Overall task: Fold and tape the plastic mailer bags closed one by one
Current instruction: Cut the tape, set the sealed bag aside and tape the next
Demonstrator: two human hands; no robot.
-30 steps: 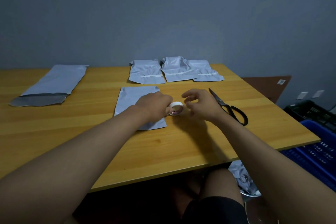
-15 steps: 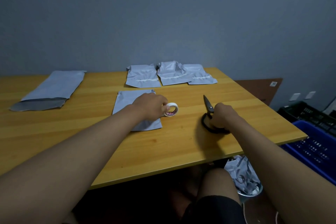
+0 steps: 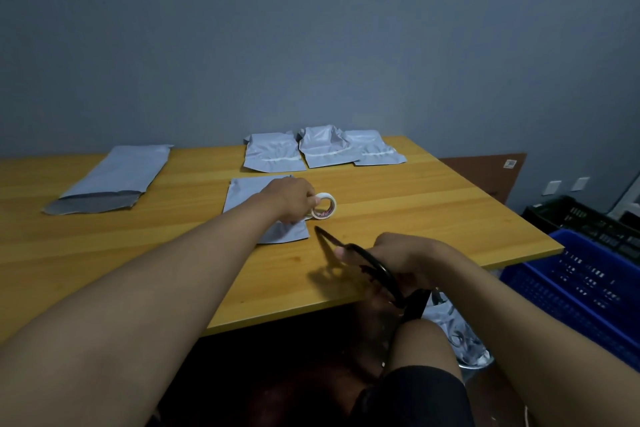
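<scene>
while the right hand (image 3: 401,255) grips the scissors (image 3: 360,260) by the handles w/ curled fingers, blades nearly closed, tip points up-left toward the tape roll (image 3: 323,205). left hand (image 3: 291,198) pinches that roll, resting on the folded mailer bag (image 3: 273,229). tape lies just past the blade tip, so the cut prob comes between roll and bag. taped bags (image 3: 322,151) sit at the far edge of the table (image 3: 433,215).
</scene>
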